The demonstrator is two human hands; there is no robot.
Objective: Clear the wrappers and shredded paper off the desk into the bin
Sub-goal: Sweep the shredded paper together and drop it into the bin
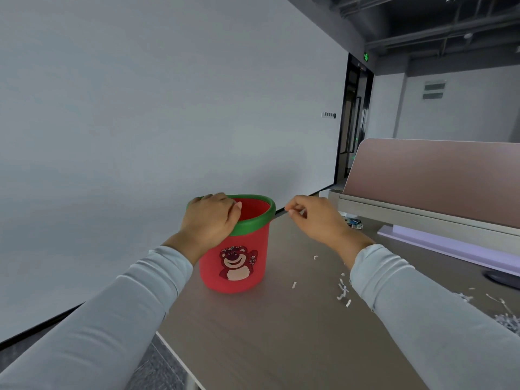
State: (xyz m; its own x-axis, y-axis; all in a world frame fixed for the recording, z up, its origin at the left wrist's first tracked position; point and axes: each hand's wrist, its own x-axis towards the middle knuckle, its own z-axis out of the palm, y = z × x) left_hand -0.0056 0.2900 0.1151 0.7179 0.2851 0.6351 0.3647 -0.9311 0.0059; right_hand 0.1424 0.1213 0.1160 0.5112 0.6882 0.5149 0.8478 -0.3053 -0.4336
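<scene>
Clearly much remains: the left hand point(209, 220) holds the bin point(254, 243) by its rim; the right hand point(312, 218) has curled fingers just beside that rim, perhaps pinching a scrap. Shredded paper point(343, 289) lies behind those fingers on the desk point(267, 333).

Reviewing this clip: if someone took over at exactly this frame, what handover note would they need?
The left hand grips the green rim of the red bin, which stands on the desk near its left edge.
The right hand is raised beside the bin, fingertips pinched; whether it holds a scrap cannot be told.
Loose shreds lie by the right sleeve, and a shred pile lies at the right edge of view.
A small dark item by the divider may be a wrapper.
Done: unclear, the bin's contents are hidden.
Left: bin the shreds and check that item.
</scene>
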